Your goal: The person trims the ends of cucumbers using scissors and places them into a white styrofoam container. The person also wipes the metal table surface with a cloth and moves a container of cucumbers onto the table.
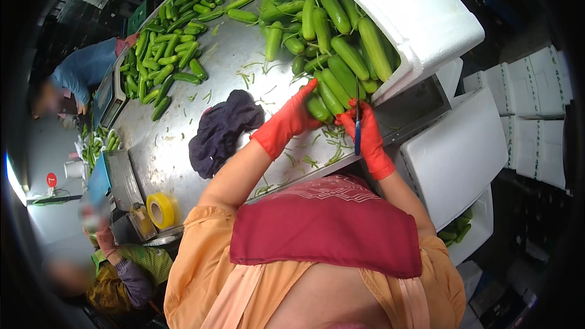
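My left hand [292, 121], in a red rubber glove, is around the near end of a green cucumber [318, 108] at the front of a pile. In my right hand [368, 135], gloved alike, is a pair of scissors with blue handles [358, 135]. Their narrow blades point away from me, over the cucumbers. The cucumber pile [338, 50] spills from a white foam box [425, 13] tipped towards the table, and several cucumbers still have thin stems. Cut stem pieces [336, 155] lie scattered below my hands on the metal table [155, 151].
A dark cloth [226, 132] lies left of my left arm. Smaller cucumbers [160, 55] are heaped farther left, beside a weighing scale [112, 93]. Yellow tape [161, 210] stands near the table's edge. Two people work at left. A foam lid [457, 155] and stacked foam boxes [530, 109] are at right.
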Demonstrator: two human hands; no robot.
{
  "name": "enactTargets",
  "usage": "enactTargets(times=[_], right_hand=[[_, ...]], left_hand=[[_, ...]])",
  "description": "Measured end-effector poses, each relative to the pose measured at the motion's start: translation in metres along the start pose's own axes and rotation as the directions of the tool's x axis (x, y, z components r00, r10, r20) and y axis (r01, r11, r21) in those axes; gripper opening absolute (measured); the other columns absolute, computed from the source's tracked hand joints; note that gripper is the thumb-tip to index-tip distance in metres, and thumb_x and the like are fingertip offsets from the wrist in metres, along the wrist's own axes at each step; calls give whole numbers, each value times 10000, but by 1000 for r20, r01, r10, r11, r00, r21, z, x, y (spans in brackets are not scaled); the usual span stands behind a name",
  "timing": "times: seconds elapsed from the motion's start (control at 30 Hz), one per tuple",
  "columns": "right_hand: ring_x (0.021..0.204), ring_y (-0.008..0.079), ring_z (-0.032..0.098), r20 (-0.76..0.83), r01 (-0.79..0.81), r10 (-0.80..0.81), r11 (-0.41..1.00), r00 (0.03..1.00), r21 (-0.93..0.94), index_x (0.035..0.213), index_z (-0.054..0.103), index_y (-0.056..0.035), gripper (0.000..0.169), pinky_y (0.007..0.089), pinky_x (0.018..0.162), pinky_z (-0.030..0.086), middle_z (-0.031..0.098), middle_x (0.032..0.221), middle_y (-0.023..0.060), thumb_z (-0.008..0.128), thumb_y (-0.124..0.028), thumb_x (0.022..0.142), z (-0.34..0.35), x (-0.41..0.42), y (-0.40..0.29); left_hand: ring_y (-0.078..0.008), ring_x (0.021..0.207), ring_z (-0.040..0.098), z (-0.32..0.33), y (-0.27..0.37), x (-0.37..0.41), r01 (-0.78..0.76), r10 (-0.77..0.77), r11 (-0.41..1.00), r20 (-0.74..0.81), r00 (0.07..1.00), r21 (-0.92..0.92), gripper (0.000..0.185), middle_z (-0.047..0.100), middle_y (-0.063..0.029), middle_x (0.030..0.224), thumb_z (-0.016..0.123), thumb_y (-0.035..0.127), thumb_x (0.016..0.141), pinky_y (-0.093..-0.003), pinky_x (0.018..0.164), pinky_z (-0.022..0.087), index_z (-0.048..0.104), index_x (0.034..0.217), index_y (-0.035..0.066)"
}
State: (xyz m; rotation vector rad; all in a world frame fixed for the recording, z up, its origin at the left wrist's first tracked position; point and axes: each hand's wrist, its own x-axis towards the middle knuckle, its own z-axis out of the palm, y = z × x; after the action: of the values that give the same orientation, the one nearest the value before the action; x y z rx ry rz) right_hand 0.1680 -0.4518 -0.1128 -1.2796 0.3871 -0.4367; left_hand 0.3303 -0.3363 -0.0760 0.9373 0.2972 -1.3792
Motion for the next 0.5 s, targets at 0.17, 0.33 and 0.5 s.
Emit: enactTargets(times=[0.17, 0.33, 0.5], right_hand=[[785, 148, 642, 91, -94, 78, 977, 993, 193, 1220, 467, -34, 381, 290, 722, 554, 583, 942, 57, 641, -27, 881, 3, 5, 1], [792, 154, 640, 118, -274, 262, 957, 958, 99, 1378, 412, -53, 516, 300, 702, 568, 595, 1004, 48, 610, -44, 901, 12, 5, -25], [751, 180, 657, 211, -303, 297, 953, 931, -5, 1473, 321, -137, 663, 308, 643, 576, 612, 1041, 83, 602, -18, 884, 6, 19, -39]], left_hand=[[-367, 1132, 555, 6, -6, -3, 83, -78, 960, 28, 997, -268, 516, 573, -169, 1248, 563, 412, 923, -576, 967, 421, 498, 1303, 68], [-366, 1073, 591, 4, -7, -2, 34, -15, 975, 88, 996, -220, 490, 616, -161, 1171, 574, 418, 915, -567, 937, 453, 543, 1241, 54], [-363, 1012, 616, 0, 14, 4, 181, -106, 949, 282, 954, -257, 538, 622, -186, 1117, 547, 470, 919, -525, 862, 538, 549, 1188, 4]])
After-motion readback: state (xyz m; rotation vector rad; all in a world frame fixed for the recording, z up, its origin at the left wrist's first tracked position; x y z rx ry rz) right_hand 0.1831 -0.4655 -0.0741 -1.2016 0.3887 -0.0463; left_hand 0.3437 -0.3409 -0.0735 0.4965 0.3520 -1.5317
